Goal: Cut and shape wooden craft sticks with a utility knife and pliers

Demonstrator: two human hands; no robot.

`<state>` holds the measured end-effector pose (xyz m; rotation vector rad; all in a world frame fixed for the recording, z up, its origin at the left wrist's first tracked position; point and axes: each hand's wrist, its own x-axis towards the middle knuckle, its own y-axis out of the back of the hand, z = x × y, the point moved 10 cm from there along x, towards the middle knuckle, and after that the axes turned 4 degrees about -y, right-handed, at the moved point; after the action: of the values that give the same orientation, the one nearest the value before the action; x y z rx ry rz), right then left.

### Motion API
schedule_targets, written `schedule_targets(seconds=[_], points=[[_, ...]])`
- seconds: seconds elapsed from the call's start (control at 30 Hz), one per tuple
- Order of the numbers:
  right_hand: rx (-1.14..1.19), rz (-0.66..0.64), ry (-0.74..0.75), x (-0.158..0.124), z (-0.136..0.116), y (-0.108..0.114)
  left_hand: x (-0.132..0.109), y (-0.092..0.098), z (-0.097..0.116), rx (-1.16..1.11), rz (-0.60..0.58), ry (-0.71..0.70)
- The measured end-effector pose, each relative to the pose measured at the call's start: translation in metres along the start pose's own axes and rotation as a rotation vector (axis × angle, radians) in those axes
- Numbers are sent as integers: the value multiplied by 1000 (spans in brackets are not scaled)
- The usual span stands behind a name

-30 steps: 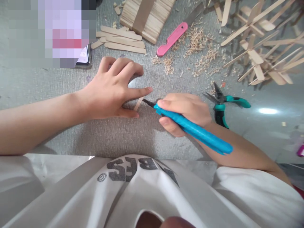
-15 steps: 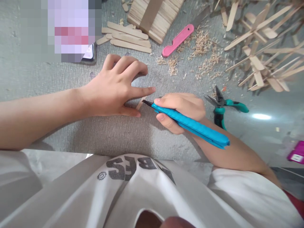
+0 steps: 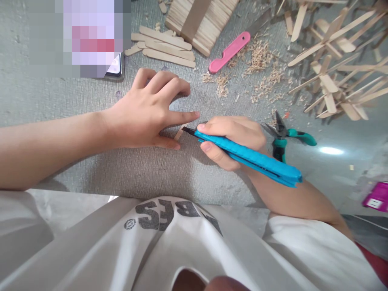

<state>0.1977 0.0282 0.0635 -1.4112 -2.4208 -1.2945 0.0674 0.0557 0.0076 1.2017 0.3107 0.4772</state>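
A small strip of craft stick [image 3: 178, 134] lies on the table between the thumb and index finger of my left hand [image 3: 148, 107]. The thumb tip is at its lower end and the index finger crosses near its upper end; my other fingers are spread and bent. My right hand [image 3: 233, 133] is wrapped round a blue utility knife [image 3: 248, 155], its handle slanting down to the right. The knife's dark blade meets the strip's upper part. Whether it has cut in cannot be made out.
Several craft sticks [image 3: 169, 58] and a banded bundle [image 3: 182, 12] lie at the back. Nearby are a pink-handled knife [image 3: 230, 52], wood shavings [image 3: 262, 60], pliers [image 3: 280, 131], joined sticks [image 3: 327, 76], a phone [image 3: 114, 66] and a purple object [image 3: 377, 196].
The back end of the blue knife has swung slightly right, while its blade stays at the strip. My left hand keeps its pose; the whole view has shifted a little.
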Motion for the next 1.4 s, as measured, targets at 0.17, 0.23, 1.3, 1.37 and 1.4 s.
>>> schedule_targets(seconds=[0.17,0.23,1.3,1.37,1.4], points=[[-10,-74,2,7,-5,-2,0,-1,1,1,-8,1],[-34,-103,-9,8,-5,-4,0,0,2,31,2,-16],[-144,180,18,-13,-10,6,-5,17,7,184,110,50],[-169,217,-6,-13,-7,14,-7,27,14,271,201,-3],[-181,223,-26,-13,-6,16,-8,33,19,302,270,-55]])
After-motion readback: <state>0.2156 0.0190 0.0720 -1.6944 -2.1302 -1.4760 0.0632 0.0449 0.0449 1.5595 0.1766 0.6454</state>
